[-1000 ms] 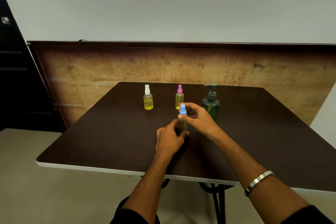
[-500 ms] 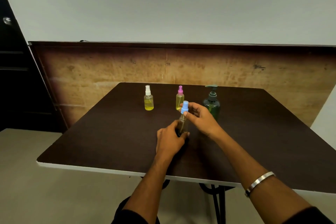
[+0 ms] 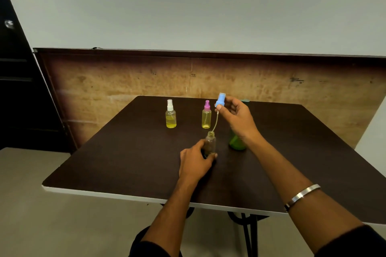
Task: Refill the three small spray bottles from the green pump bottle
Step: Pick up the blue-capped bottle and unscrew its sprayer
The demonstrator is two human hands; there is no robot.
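Observation:
My left hand [image 3: 195, 162] grips a small clear spray bottle [image 3: 210, 144] that stands uncapped on the dark table [image 3: 125, 162]. Above it my right hand [image 3: 237, 118] pinches the blue spray cap [image 3: 220, 99], lifted clear of the neck, with its thin dip tube [image 3: 215, 122] still hanging into the bottle mouth. The green pump bottle [image 3: 236, 143] stands behind my right wrist, mostly hidden. Further back stand a white-capped spray bottle [image 3: 171, 114] and a pink-capped spray bottle [image 3: 206, 115], both holding yellow liquid.
A worn wooden board [image 3: 125, 81] leans against the wall behind the table. A dark door or cabinet [image 3: 18, 89] is at the far left. The table's white front edge [image 3: 117, 195] runs near my forearms, with black metal legs [image 3: 246, 227] below.
My right hand has lifted the blue cap up and off the clear bottle, drawing the dip tube almost out. My left hand has kept hold of the bottle on the table.

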